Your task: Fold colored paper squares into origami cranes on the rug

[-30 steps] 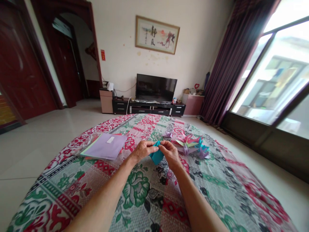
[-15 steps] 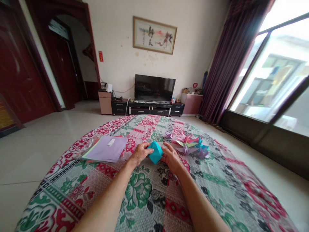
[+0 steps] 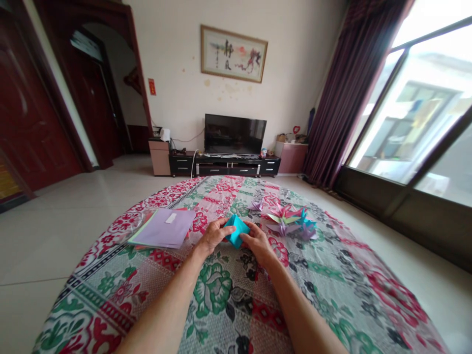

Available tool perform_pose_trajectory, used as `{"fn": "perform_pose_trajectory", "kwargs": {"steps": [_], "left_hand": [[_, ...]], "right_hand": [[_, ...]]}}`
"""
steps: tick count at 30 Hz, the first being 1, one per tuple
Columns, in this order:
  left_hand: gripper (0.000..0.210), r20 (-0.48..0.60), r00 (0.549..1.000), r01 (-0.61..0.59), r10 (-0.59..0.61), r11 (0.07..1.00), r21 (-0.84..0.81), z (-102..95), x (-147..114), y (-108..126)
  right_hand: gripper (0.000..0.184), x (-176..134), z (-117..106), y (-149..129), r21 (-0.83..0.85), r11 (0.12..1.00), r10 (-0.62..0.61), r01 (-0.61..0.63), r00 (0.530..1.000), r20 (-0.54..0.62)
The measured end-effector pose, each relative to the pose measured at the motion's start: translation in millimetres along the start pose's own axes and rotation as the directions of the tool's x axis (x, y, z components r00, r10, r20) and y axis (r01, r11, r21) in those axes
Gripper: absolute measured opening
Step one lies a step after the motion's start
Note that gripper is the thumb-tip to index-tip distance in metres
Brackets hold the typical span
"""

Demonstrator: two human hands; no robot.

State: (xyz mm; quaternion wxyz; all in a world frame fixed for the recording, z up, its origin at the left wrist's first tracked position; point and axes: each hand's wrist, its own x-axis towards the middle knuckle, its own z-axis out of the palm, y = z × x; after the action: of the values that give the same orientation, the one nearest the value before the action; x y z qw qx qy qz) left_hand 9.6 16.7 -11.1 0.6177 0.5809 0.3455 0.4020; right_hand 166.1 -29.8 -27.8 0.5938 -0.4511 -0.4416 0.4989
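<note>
A folded piece of blue origami paper (image 3: 236, 232) is held up between both hands above the middle of the table. My left hand (image 3: 215, 234) pinches its left side, thumb in front and fingers behind. On the other side, my right hand (image 3: 257, 240) grips the paper's right edge, with the thumb at the lower right. To the right lie several folded paper cranes (image 3: 289, 219) in pink, green, purple and blue. A stack of coloured paper sheets (image 3: 162, 230), purple on top with a small white piece on it, rests to the left.
A floral tablecloth (image 3: 212, 290) covers the round table. Clear plastic wrapping (image 3: 130, 226) lies by the paper stack. Beyond the table stand a low cabinet (image 3: 232, 168) and a television (image 3: 236, 133). A window with a purple curtain (image 3: 342, 98) is on the right.
My right hand has closed in on the paper, its thumb now pressing on the right edge where the fingers were looser before. The left hand keeps its pinch.
</note>
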Motion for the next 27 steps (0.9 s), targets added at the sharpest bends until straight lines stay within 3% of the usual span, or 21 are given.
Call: {"fn": "perform_pose_trajectory", "kwargs": {"steps": [7, 13, 21, 27], "left_hand": [[0.042, 0.025, 0.999, -0.037, 0.036, 0.999, 0.006, 3.1, -6.8, 8.8], [0.032, 0.048, 0.996, -0.077, 0.076, 0.997, 0.016, 3.6, -3.8, 4.8], [0.033, 0.057, 0.997, -0.045, 0.042, 0.997, 0.054, 5.2, -7.5, 8.4], [0.036, 0.049, 0.998, -0.033, 0.03, 0.998, 0.052, 2.9, -4.5, 2.4]], "right_hand": [[0.045, -1.2, 3.4, -1.1, -0.051, 0.999, -0.017, 0.015, 0.999, -0.034], [0.044, -0.2, 1.5, -2.1, -0.023, 1.0, -0.019, 0.019, 0.999, 0.04], [0.038, -0.7, -0.8, 0.6, -0.02, 0.998, -0.06, 0.062, 0.995, 0.075], [0.033, -4.1, 3.6, -3.2, -0.116, 0.987, -0.114, 0.114, 0.993, 0.012]]}}
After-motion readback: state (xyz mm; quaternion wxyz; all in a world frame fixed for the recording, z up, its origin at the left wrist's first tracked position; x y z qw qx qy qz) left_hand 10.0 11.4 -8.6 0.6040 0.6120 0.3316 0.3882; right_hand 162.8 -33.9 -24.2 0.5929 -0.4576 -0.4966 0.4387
